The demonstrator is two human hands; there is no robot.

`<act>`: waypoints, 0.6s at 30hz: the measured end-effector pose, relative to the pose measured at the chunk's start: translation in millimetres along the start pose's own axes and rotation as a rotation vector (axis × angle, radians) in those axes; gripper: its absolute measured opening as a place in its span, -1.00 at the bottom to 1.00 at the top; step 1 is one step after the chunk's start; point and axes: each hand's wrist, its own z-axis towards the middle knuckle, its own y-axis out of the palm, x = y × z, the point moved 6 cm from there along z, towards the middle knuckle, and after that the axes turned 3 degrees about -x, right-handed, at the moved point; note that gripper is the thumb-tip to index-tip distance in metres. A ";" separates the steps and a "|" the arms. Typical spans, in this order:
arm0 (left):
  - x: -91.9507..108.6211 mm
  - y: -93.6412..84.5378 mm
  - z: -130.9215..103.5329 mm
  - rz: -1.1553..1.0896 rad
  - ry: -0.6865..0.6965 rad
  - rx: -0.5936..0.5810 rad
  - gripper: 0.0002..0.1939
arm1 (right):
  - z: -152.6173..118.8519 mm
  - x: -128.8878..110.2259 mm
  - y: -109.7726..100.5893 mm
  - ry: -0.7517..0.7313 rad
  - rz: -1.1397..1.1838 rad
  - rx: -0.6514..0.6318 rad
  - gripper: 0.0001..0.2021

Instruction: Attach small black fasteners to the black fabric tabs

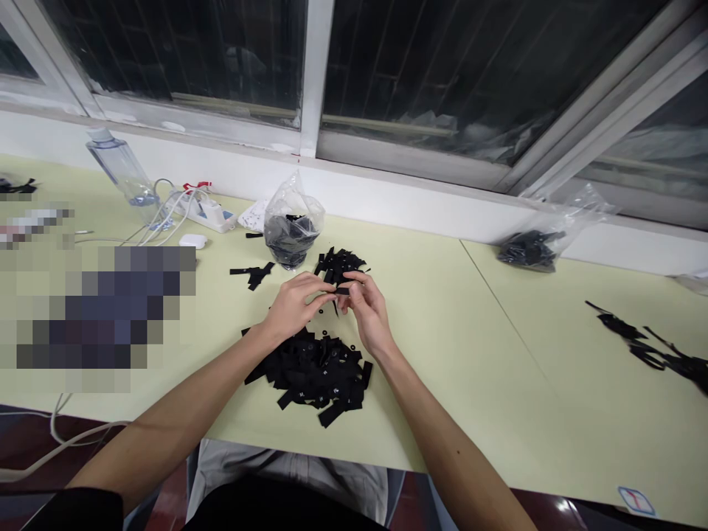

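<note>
Between the fingertips of both hands is a small black fabric strip (342,291). My left hand (299,304) pinches it from the left, and my right hand (366,308) grips it from the right. Below them lies a large heap of black fabric strips (321,372), some marked with small white letters. Just beyond my fingers sits a smaller pile of black strips (338,263). A few tiny black rings (324,333) are scattered near the heap.
Behind the piles stands a clear plastic bag (293,228) of black pieces. Loose strips (253,274) lie left of it. A water bottle (125,173), power strip (207,212) and white case (193,241) stand farther left. Another bag (534,247) and black straps (658,350) are right.
</note>
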 end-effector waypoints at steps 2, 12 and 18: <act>-2.9 -1.8 -0.3 -0.013 -0.057 0.039 -0.87 | 0.5 -0.6 -0.9 -0.003 0.001 0.002 -0.68; -7.8 2.0 -2.6 -0.079 -0.214 -0.002 -0.93 | 0.5 9.7 -0.3 0.041 -0.252 0.015 -0.76; -7.3 4.2 -1.8 -0.039 -0.144 -0.052 -0.89 | -0.1 8.2 -2.9 0.046 -0.215 0.025 -0.76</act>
